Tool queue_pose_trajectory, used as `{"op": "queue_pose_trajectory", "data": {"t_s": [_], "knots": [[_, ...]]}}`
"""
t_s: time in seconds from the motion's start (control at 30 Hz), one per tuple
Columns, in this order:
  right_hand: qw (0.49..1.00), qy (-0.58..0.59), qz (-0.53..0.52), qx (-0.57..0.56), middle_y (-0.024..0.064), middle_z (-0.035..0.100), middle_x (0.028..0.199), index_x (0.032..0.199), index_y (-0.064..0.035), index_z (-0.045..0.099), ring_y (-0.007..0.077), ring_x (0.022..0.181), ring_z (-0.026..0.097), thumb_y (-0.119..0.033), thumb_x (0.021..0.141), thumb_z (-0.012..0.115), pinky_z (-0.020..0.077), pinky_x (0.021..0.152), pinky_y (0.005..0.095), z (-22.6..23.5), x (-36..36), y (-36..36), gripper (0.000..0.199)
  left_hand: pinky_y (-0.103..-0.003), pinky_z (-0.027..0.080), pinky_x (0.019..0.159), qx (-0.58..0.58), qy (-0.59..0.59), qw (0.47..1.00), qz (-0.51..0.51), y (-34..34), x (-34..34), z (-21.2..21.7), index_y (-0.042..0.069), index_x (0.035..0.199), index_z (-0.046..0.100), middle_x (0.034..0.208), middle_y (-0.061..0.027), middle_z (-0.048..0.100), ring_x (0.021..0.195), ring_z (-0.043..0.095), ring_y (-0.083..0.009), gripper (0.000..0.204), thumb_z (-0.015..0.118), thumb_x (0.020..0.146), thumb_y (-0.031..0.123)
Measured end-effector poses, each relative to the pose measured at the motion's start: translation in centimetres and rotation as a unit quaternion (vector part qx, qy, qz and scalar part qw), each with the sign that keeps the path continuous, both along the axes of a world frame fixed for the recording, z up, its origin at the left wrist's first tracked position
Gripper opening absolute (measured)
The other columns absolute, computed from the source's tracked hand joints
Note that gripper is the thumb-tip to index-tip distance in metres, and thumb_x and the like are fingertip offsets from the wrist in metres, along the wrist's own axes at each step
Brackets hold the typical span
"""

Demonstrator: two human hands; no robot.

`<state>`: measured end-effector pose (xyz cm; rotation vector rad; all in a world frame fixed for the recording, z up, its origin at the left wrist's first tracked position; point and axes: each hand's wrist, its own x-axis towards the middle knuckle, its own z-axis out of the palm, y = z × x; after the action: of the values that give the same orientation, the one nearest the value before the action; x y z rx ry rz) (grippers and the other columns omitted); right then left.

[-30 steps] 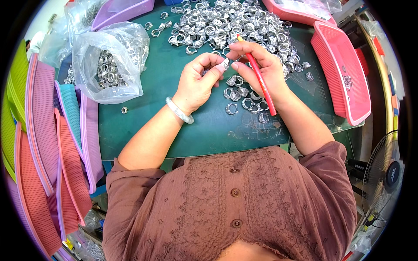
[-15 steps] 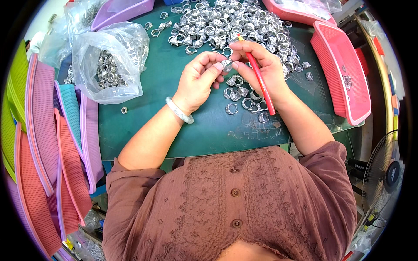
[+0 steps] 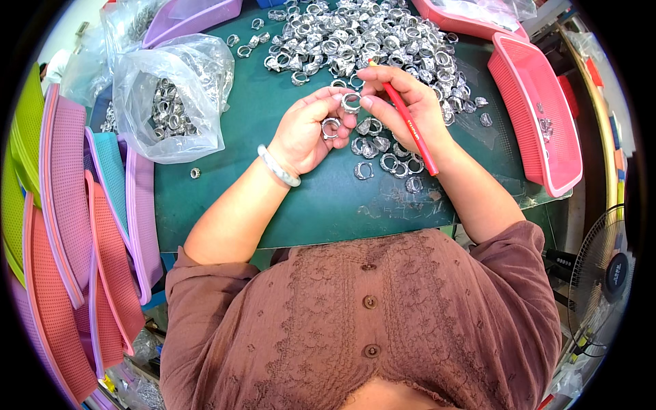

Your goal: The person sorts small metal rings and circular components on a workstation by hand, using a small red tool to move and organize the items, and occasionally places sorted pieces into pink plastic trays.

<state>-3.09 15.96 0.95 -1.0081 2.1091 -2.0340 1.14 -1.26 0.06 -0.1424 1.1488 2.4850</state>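
Observation:
Between my two hands a silver ring [image 3: 350, 103] is pinched, its round opening turned up toward me. My left hand [image 3: 305, 130], palm up, has a second silver ring [image 3: 331, 128] resting against its curled fingers. The thumb and forefinger of my right hand [image 3: 408, 102] touch the first ring's right side. A red pencil [image 3: 415, 135] lies across that same hand, its tip pointing away from me. Below my right hand several loose rings [image 3: 383, 154] lie on the green table mat [image 3: 301, 222]. Beyond both hands spreads a big heap of silver rings [image 3: 362, 37].
A clear plastic bag [image 3: 198, 82] with rings inside stands at the left. On the right is a pink basket [image 3: 516, 75] holding a few rings. Stacked colored baskets [image 3: 68, 191] crowd the left edge, and a fan [image 3: 598, 273] stands at lower right.
The ring in my fingers has turned so its opening faces up. My left hand has rolled palm up, showing a second ring. The pencil has shifted slightly.

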Motion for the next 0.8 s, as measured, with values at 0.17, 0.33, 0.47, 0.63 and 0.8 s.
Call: {"op": "queue_pose_trajectory", "data": {"t_s": [0.17,0.33,0.47,0.63,0.8], "knots": [[1.000,0.010,-0.005,0.026,0.0024,0.058,0.080,0.106,-0.0040,0.057,0.0074,0.074,0.054,-0.001,0.078,0.064,0.0453,0.068,0.0207,0.08,0.02,0.03,0.029,-0.021,0.033,0.048,0.029,-0.034,0.999,-0.009,0.08,-0.02,0.13,0.002,0.108,0.049,0.071,-0.0039,0.052,0.054,0.040,-0.0093,0.024,0.039,0.088,0.011],[1.000,0.010,0.003,0.023,0.0024,0.058,0.080,0.105,-0.0041,0.057,0.0076,0.075,0.055,-0.003,0.078,0.065,0.0458,0.068,0.0214,0.09,-0.05,-0.03,0.028,-0.021,0.034,0.048,0.045,-0.039,0.998,-0.017,-0.10,-0.06,-0.07,0.003,0.106,0.050,0.072,-0.0038,0.052,0.055,0.041,-0.0089,0.022,0.040,0.088,0.011],[1.000,0.000,-0.012,0.027,0.0033,0.059,0.082,0.106,-0.0036,0.056,0.0088,0.077,0.056,-0.003,0.078,0.065,0.0468,0.070,0.0226,0.07,0.04,-0.17,0.030,-0.020,0.037,0.050,0.021,-0.033,0.999,0.004,-0.06,-0.08,-0.15,0.003,0.103,0.050,0.074,-0.0043,0.054,0.058,0.048,-0.0093,0.019,0.042,0.089,0.013],[0.999,-0.013,0.013,0.025,0.0054,0.059,0.089,0.111,-0.0028,0.054,0.0105,0.080,0.057,-0.002,0.078,0.065,0.0475,0.073,0.0236,0.39,0.14,0.02,0.035,-0.021,0.040,0.050,-0.017,-0.005,0.999,0.036,0.25,0.15,0.15,0.006,0.093,0.053,0.074,-0.0045,0.059,0.060,0.052,-0.0097,0.013,0.048,0.090,0.018],[0.998,-0.065,0.007,0.008,0.0047,0.059,0.090,0.112,-0.0026,0.053,0.0095,0.081,0.056,-0.003,0.079,0.064,0.0469,0.074,0.0230,0.15,0.08,-0.07,0.035,-0.022,0.040,0.049,-0.018,0.014,0.999,0.036,0.17,0.25,0.21,0.008,0.086,0.055,0.073,-0.0042,0.060,0.057,0.052,-0.0091,0.012,0.051,0.089,0.019]]}}
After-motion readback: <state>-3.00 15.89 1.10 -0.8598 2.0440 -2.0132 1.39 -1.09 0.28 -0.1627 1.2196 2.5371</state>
